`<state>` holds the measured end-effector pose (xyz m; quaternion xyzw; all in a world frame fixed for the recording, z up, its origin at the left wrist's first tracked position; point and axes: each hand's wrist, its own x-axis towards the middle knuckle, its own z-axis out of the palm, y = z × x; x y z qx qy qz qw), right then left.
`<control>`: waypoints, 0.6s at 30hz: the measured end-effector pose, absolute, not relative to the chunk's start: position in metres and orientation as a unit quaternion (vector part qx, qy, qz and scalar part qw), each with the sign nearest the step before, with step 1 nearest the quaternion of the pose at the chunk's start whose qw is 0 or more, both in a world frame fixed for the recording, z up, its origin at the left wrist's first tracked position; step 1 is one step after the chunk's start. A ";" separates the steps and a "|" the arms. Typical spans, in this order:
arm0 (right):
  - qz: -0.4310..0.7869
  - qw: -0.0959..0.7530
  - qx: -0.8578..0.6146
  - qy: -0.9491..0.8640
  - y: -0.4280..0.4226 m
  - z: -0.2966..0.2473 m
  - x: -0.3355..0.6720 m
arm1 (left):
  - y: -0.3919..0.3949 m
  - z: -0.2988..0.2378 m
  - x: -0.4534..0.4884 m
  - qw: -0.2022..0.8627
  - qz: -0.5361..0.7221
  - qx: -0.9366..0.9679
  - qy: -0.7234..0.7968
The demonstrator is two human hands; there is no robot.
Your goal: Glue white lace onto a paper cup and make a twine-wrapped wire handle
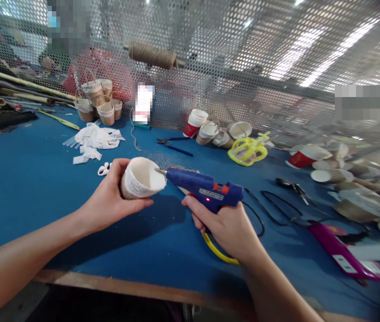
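My left hand (109,197) is wrapped round a small paper cup (141,179), which lies on its side with its white mouth facing right. My right hand (226,223) grips a blue hot glue gun (206,190) with a red light on its body. The gun's metal nozzle touches the rim of the cup. Both hands hover just above the blue table (25,179). A yellow cord (217,250) loops out under my right hand.
Finished wrapped cups (98,105) stand at the back left beside white scraps (96,138). Pliers (173,145), red-and-white paper cups (196,123), a yellow plastic frame (247,150), scissors (293,185) and a purple pack (340,250) lie to the right. A perforated metal screen (243,58) with a twine spool (153,54) backs the table.
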<state>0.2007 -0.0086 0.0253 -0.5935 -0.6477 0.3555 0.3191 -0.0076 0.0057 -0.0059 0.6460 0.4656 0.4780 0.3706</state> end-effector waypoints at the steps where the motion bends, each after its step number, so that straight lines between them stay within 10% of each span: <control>1: 0.344 0.312 -0.604 -0.648 -0.009 0.026 0.200 | 0.006 -0.006 -0.008 0.359 0.473 0.653 0.470; 18: 0.339 0.270 -0.577 -0.692 -0.004 0.034 0.213 | 0.006 -0.007 -0.012 0.365 0.397 0.719 0.439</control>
